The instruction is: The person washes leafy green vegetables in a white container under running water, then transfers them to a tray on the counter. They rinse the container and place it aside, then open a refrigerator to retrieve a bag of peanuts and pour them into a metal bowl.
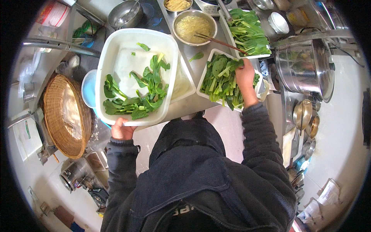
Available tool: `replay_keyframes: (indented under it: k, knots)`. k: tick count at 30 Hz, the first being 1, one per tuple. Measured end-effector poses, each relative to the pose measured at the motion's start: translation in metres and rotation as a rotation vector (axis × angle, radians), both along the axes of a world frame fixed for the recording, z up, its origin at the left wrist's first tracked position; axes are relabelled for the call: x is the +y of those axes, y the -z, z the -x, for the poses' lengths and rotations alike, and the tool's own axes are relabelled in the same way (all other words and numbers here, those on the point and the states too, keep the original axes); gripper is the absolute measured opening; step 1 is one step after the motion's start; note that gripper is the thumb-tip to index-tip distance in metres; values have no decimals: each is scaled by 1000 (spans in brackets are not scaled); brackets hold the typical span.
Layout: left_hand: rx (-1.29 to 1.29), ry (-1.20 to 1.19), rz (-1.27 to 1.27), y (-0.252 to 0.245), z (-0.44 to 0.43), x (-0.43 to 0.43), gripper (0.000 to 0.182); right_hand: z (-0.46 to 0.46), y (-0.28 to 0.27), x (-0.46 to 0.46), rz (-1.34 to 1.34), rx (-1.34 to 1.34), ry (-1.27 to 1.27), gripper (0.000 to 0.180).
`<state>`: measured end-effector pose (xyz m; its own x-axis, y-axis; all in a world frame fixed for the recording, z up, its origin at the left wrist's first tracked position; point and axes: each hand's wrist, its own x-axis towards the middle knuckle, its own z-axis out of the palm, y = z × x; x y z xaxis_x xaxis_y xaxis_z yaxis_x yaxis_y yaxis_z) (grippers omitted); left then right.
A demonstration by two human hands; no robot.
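Note:
My left hand (123,130) grips the near rim of a large white plastic tub (136,69), which is tilted towards me. Loose leafy greens (150,95) lie along its near and right sides, with a few single leaves farther up. On the right, my right hand (245,75) holds some greens by its fingertips at a smaller white basket (203,87). That basket is heaped with leafy greens (218,78), stems pointing mostly towards me. Exactly how many stems the right hand holds is hidden by its fingers.
A steel bowl of pale noodle-like strands (192,27) with chopsticks (220,42) stands behind the baskets. Another white container (266,55) of greens is at the back right. A wicker basket (55,116) sits left, a large steel pot (301,69) right. One loose leaf (196,56) lies on the steel counter.

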<state>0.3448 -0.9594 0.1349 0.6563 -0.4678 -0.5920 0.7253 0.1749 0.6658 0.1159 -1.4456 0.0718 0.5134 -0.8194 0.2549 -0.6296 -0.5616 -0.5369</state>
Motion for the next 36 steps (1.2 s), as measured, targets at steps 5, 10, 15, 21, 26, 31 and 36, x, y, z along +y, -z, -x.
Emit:
replay_keyframes:
  k: [5,10,15,21,26,31,36]
  knots:
    - [3,-18,24,7,-2,-2,63,50,-20,28,85,-175,-245,41]
    - [30,26,31,9,-7,-6,67,80,-17,35,151,-102,-190,39]
    - [33,64,59,11,-10,-5,66,92,-12,34,-23,154,-287,35]
    - [55,52,29,18,-14,-5,67,67,-19,53,130,87,-162,29]
    - [48,42,53,17,-17,-7,64,22,-14,63,-18,185,-145,19]
    - [52,49,43,17,-19,-5,65,37,-36,67,-151,-57,-235,20]
    - [75,51,58,22,-21,0,63,69,-45,84,-24,84,-449,30]
